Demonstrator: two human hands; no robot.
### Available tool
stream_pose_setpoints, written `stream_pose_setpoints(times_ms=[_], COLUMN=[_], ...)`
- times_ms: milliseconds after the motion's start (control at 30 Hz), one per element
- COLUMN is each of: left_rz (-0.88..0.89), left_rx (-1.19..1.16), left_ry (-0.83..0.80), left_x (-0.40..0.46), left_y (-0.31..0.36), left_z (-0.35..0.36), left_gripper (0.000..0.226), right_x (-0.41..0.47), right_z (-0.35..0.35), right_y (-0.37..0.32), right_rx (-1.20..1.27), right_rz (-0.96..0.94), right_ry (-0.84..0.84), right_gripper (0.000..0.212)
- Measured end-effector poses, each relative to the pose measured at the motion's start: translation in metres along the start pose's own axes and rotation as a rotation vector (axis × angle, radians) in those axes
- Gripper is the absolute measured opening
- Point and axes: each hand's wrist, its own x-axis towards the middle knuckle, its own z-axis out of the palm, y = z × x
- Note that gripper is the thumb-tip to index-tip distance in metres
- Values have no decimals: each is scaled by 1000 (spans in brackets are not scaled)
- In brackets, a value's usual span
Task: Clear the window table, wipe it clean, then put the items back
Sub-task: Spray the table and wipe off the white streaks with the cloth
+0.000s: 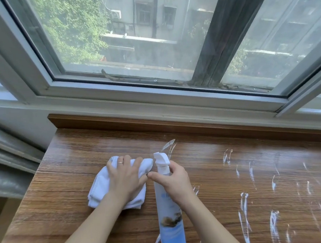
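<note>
White folded cotton cloth: lies on the table, pressed under the left hand, fingers spread flat, a gold ring on one finger. Tall pale-blue plastic spray bottle with white trigger head: upright just right of the cloth, its neck gripped by the right hand, fingers curled round it. Brown wood-grain window table: white foam streaks across its right half. White-framed window: behind the table's raised back edge.
</note>
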Motion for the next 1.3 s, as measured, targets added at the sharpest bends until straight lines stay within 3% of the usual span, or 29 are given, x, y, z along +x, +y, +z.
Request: stream_pose_setpoints(times_ms=[167, 300, 433, 767, 1067, 1300], left_rz=[-59, -101, -138, -116, -86, -89], left_rx=[15, 78, 59, 56, -34, -27], left_ry=[-26, -145, -235, -214, -43, -89], left_x=[44, 83, 103, 73, 1, -2], left_y=[0, 3, 7, 15, 26, 27], left_z=[1, 2, 1, -12, -14, -17], left_gripper=[48, 45, 44, 45, 51, 50], right_x=[4, 3, 0, -12, -8, -7], right_z=[-4, -10, -20, -38, -52, -48], right_y=[5, 12, 15, 25, 26, 25], right_rx=[7, 9, -6, -24, -39, -37], right_rz=[6, 12, 31, 28, 55, 44], right_ry=[-2, -9, 1, 46, 122, 130], right_gripper=[31, 44, 40, 42, 54, 32])
